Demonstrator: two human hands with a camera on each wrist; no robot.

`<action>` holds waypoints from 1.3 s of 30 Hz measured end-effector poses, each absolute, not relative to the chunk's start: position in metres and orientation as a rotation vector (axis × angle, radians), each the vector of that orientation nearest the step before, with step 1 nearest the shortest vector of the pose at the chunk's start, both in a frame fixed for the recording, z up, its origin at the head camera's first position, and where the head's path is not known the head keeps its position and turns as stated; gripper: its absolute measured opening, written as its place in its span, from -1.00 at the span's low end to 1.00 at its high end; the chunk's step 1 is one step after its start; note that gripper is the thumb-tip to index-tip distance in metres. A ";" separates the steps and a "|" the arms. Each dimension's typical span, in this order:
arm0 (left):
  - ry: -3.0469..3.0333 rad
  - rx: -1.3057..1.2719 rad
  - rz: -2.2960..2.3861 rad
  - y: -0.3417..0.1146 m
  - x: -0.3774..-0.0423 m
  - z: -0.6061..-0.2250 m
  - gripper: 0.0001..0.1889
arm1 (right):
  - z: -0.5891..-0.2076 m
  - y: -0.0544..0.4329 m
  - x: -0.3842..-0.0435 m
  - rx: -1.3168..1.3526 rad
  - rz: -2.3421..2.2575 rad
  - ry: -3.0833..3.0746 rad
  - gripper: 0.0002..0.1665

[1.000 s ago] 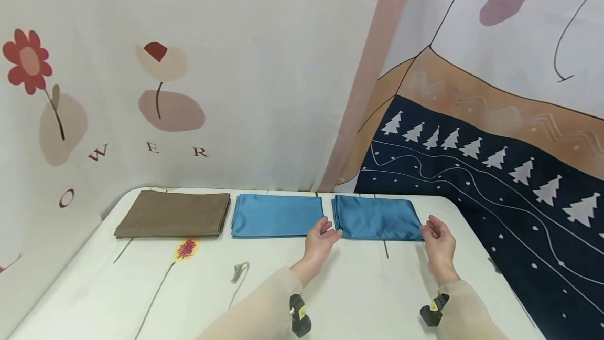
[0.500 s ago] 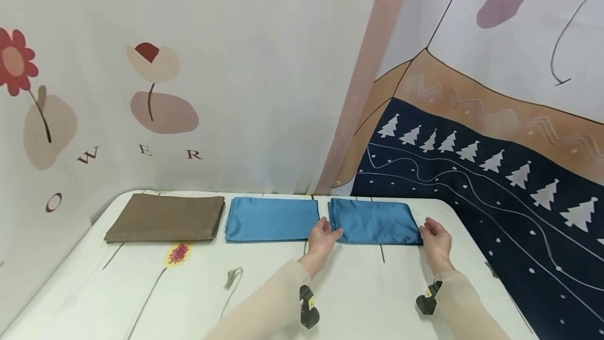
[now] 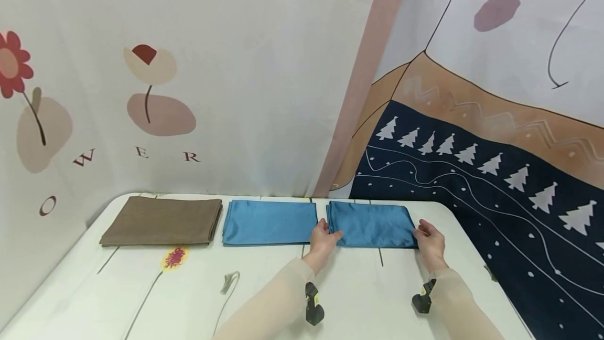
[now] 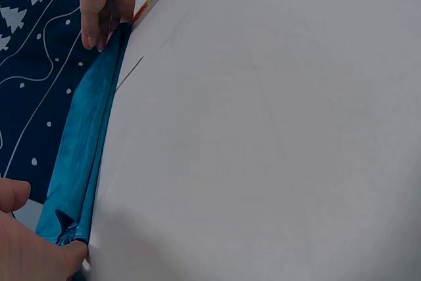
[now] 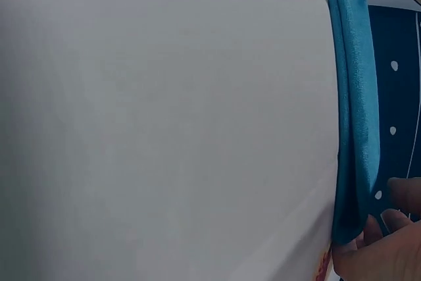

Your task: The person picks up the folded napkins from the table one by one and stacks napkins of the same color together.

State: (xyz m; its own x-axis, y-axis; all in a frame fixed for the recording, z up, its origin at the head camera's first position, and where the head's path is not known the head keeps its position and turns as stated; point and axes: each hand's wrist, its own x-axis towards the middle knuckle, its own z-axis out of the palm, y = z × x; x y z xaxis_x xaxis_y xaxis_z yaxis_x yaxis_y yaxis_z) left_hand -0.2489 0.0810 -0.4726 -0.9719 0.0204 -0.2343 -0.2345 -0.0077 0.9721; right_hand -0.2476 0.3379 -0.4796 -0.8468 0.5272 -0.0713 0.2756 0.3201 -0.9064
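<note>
Three folded cloths lie in a row along the back of the white table (image 3: pixel 368 298). The right one is a shiny darker blue cloth (image 3: pixel 373 227), with a layered front fold. At its left front corner my left hand (image 3: pixel 323 245) pinches the fabric, the thumb (image 4: pixel 74 255) against small creases there. My right hand (image 3: pixel 431 243) holds the opposite front corner, its thumb at the edge and its fingers behind the cloth's end. A smoother blue cloth (image 3: pixel 271 223) lies just left of my left hand. Farther left is a brown cloth (image 3: pixel 160 222).
Behind the table hangs a pale printed curtain (image 3: pixel 259 93), with a navy tree-patterned part (image 3: pixel 453 172) at the right. Flower stems are printed on the table cover. A black wrist camera (image 3: pixel 313 303) sits on my left sleeve, another camera (image 3: pixel 423 298) on my right.
My left hand has moved slightly right onto the shiny cloth's corner. My right hand has closed in a little on the other corner. The whole view has shifted slightly.
</note>
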 end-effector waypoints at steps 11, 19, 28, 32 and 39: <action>2.113 -0.271 2.067 0.084 -0.251 -0.471 -0.30 | -0.480 0.337 -0.251 -0.741 1.528 -2.386 -0.45; 2.115 -0.276 2.078 0.086 -0.252 -0.473 -0.32 | -0.481 0.338 -0.250 -0.722 1.538 -2.408 -0.49; 2.114 -0.272 2.058 0.089 -0.252 -0.473 -0.35 | -0.484 0.343 -0.257 -0.752 1.573 -2.392 -0.52; 2.123 -0.281 2.049 0.091 -0.254 -0.475 -0.35 | -0.485 0.344 -0.258 -0.760 1.583 -2.398 -0.52; 2.167 -0.318 2.027 0.093 -0.256 -0.480 -0.35 | -0.486 0.345 -0.259 -0.752 1.588 -2.408 -0.52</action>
State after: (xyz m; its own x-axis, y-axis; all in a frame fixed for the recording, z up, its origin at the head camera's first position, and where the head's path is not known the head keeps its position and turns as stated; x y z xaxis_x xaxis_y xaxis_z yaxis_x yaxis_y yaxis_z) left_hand -0.2562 0.0933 -0.4797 -0.9651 -0.0477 -0.2576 -0.2602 0.0604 0.9636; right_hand -0.2593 0.3449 -0.4862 -0.8606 0.4903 -0.1381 0.3198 0.3092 -0.8956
